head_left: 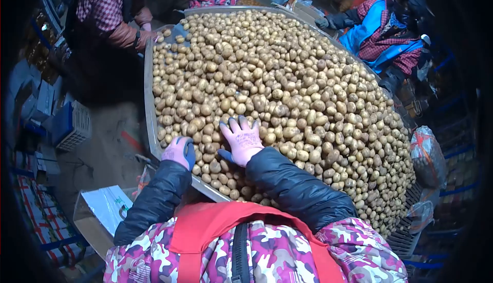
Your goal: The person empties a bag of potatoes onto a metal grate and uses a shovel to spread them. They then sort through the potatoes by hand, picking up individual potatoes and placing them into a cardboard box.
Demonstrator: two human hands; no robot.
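Note:
A large heap of small potatoes [287,98] covers the metal-rimmed sorting table [149,88] in front of me. My right hand [243,140], in a pink glove with dark fingertips, lies on the potatoes with its fingers spread. At the near left rim is my left hand [179,152], gloved alike, its dark blue fingers curled inward beside the potatoes. Whatever it may hold is hidden by the glove.
One person [110,21] stands at the table's far left, another [382,31] at the right. A cardboard box [92,221] is at lower left, near a blue and white crate [72,124]. Filled plastic bags [428,157] stand by the right edge.

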